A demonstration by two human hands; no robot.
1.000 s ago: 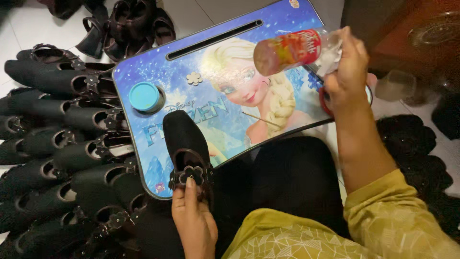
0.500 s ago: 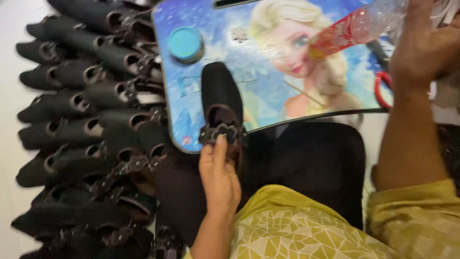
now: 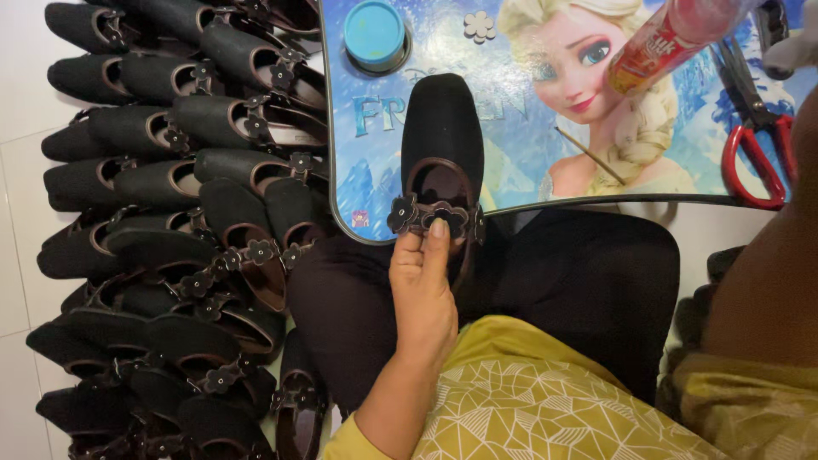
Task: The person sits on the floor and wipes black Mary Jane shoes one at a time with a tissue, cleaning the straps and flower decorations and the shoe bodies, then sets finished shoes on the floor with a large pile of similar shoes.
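Note:
A black flat shoe [image 3: 441, 128] lies toe-away on a blue picture-printed lap tray [image 3: 520, 175], with its heel over the near edge. My left hand [image 3: 423, 290] pinches the shoe's black flower strap [image 3: 426, 217] between thumb and fingers. A clear plastic bottle with a red label [image 3: 660, 43] hangs tilted above the tray at the upper right. My right hand [image 3: 801, 111] holds it; only the wrist and forearm show, and the fingers are cut off by the frame edge.
Several matching black shoes [image 3: 170, 213] are stacked in rows on the white floor to the left. On the tray lie a round blue lid [image 3: 374, 32], a loose flower piece [image 3: 480, 25], a thin stick [image 3: 590, 156] and red-handled scissors [image 3: 754, 153].
The view has swung left and closer. My left hand slid up from the shoe's heel to its flower strap. The bottle has tipped further, mouth down, toward the shoe.

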